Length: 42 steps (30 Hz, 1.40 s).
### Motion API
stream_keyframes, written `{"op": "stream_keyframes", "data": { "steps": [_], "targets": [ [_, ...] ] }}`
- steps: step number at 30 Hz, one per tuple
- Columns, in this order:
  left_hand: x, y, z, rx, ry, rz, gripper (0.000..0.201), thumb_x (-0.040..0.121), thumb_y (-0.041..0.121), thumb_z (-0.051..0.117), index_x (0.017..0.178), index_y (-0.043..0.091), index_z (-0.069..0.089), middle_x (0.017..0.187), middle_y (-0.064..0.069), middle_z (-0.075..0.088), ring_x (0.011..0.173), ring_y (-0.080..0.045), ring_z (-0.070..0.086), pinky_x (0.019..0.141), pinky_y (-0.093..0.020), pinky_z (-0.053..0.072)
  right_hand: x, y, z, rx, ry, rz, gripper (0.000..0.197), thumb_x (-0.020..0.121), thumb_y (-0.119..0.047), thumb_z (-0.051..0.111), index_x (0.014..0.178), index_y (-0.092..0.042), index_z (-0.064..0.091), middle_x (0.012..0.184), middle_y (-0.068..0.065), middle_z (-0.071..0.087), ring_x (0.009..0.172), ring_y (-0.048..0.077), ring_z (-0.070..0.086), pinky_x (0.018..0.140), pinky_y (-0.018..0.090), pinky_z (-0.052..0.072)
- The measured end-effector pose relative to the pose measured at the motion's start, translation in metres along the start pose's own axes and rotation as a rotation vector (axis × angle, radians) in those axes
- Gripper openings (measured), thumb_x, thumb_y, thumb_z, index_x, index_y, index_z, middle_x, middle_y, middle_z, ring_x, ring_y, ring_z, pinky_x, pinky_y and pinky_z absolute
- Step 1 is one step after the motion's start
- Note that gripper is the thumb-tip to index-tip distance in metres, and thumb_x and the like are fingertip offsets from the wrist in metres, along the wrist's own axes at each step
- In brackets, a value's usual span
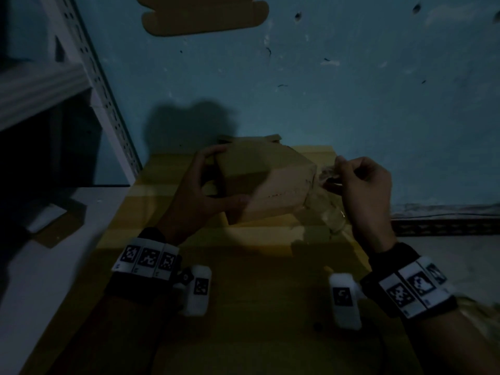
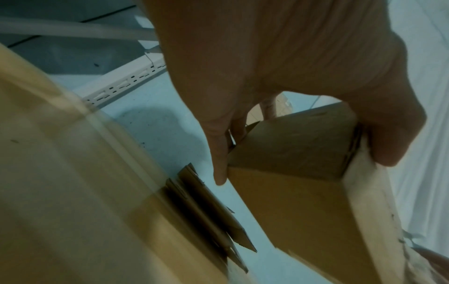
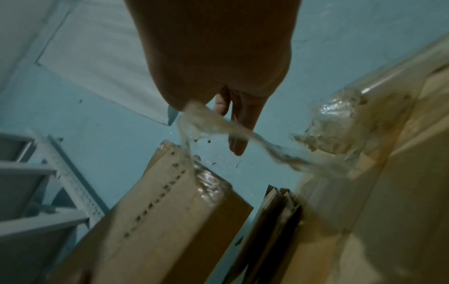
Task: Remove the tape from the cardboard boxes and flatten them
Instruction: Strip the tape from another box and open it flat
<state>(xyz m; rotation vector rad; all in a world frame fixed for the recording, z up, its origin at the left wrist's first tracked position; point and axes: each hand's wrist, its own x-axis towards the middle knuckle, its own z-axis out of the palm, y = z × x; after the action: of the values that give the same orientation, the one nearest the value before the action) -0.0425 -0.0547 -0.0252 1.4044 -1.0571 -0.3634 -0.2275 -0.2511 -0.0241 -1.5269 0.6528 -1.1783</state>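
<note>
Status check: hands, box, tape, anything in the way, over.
Left hand grips the box. Right hand pinches the tape, part peeled, one end on the box. Nothing seen in the way.

No words, brand names or numbers can be read anywhere in these dim pictures. The only printed signs are black-and-white square coded markers on the white wrist bands in the lower left and lower right of the head view, and one each on the two white camera blocks between them; their patterns carry no legible characters. The small cardboard box shows only a row of punched dashes, no print.
</note>
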Motion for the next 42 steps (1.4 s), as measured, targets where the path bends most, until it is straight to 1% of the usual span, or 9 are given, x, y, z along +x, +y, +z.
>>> {"op": "stream_keyframes", "data": {
  "steps": [4, 8, 12, 25, 29, 31, 34, 37, 42],
  "targets": [
    [0.001, 0.004, -0.004, -0.08, 0.04, -0.073, 0.095, 0.055, 0.045, 0.09, 0.138, 0.026, 0.047, 0.132, -0.003, 0.06, 0.117, -0.017, 0.062, 0.09, -0.038, 0.057, 0.001, -0.001, 0.001, 0.009, 0.032, 0.068, 0.019, 0.098, -0.021, 0.065, 0.099, -0.009, 0.05, 0.092, 0.017, 0.068, 0.077, 0.024, 0.075, 0.067, 0.035, 0.061],
    [0.001, 0.006, -0.003, -0.095, 0.035, -0.132, 0.087, 0.061, 0.031, 0.087, 0.138, 0.024, 0.047, 0.127, -0.007, 0.062, 0.111, -0.018, 0.065, 0.078, -0.029, 0.057, 0.002, -0.003, -0.004, 0.113, -0.121, -0.024, 0.027, 0.094, 0.008, 0.057, 0.118, -0.006, 0.053, 0.11, 0.013, 0.072, 0.102, 0.023, 0.072, 0.085, 0.034, 0.06],
    [0.001, 0.011, 0.004, -0.16, 0.055, -0.208, 0.079, 0.066, 0.016, 0.079, 0.138, 0.018, 0.047, 0.116, -0.009, 0.065, 0.09, -0.012, 0.072, 0.063, -0.025, 0.057, 0.001, -0.009, -0.003, 0.139, -0.304, -0.185, 0.029, 0.089, 0.019, 0.053, 0.101, -0.001, 0.071, 0.111, 0.015, 0.075, 0.109, 0.027, 0.071, 0.092, 0.037, 0.058],
    [0.002, 0.016, 0.007, -0.144, 0.14, -0.303, 0.067, 0.069, 0.03, 0.073, 0.131, 0.018, 0.052, 0.11, -0.004, 0.069, 0.082, -0.013, 0.073, 0.057, -0.025, 0.056, -0.001, -0.004, -0.001, 0.139, -0.416, -0.143, 0.036, 0.11, -0.015, 0.037, 0.108, 0.003, 0.069, 0.122, 0.018, 0.07, 0.118, 0.027, 0.066, 0.099, 0.038, 0.054],
    [0.002, 0.016, 0.008, -0.148, 0.157, -0.314, 0.066, 0.069, 0.03, 0.074, 0.13, 0.017, 0.052, 0.114, -0.008, 0.067, 0.079, -0.009, 0.073, 0.055, -0.021, 0.054, -0.005, -0.005, -0.001, -0.023, -0.477, -0.173, 0.039, 0.09, -0.036, 0.071, 0.114, -0.005, 0.07, 0.127, 0.001, 0.07, 0.121, 0.016, 0.065, 0.1, 0.037, 0.055],
    [0.003, 0.016, 0.008, -0.15, 0.166, -0.323, 0.068, 0.068, 0.031, 0.075, 0.131, 0.018, 0.052, 0.116, -0.008, 0.067, 0.08, -0.008, 0.072, 0.055, -0.021, 0.054, -0.008, -0.005, 0.0, -0.142, -0.508, -0.169, 0.065, 0.068, -0.043, 0.09, 0.122, -0.015, 0.065, 0.131, -0.007, 0.066, 0.124, 0.005, 0.06, 0.101, 0.026, 0.053],
    [0.003, 0.015, 0.008, -0.127, 0.172, -0.332, 0.071, 0.066, 0.034, 0.077, 0.13, 0.02, 0.052, 0.118, -0.008, 0.066, 0.087, -0.014, 0.072, 0.056, -0.022, 0.054, -0.009, -0.001, 0.005, -0.247, -0.491, -0.21, 0.066, 0.067, -0.024, 0.092, 0.125, -0.015, 0.061, 0.132, -0.009, 0.062, 0.124, -0.002, 0.056, 0.098, 0.015, 0.051],
    [0.003, 0.012, 0.007, -0.11, 0.168, -0.342, 0.071, 0.064, 0.037, 0.079, 0.129, 0.022, 0.053, 0.118, -0.008, 0.067, 0.09, -0.017, 0.072, 0.057, -0.022, 0.055, -0.006, 0.005, 0.006, -0.193, -0.412, -0.214, 0.035, 0.081, -0.005, 0.083, 0.112, -0.013, 0.067, 0.125, -0.009, 0.068, 0.118, 0.002, 0.062, 0.092, 0.024, 0.056],
    [0.004, 0.014, 0.006, -0.124, 0.163, -0.358, 0.068, 0.066, 0.035, 0.077, 0.128, 0.022, 0.055, 0.113, -0.005, 0.069, 0.084, -0.011, 0.073, 0.056, -0.023, 0.054, 0.002, 0.009, 0.003, -0.048, -0.37, -0.195, 0.022, 0.083, 0.007, 0.075, 0.099, -0.007, 0.074, 0.112, 0.001, 0.076, 0.111, 0.013, 0.07, 0.093, 0.032, 0.058]
  ]
}}
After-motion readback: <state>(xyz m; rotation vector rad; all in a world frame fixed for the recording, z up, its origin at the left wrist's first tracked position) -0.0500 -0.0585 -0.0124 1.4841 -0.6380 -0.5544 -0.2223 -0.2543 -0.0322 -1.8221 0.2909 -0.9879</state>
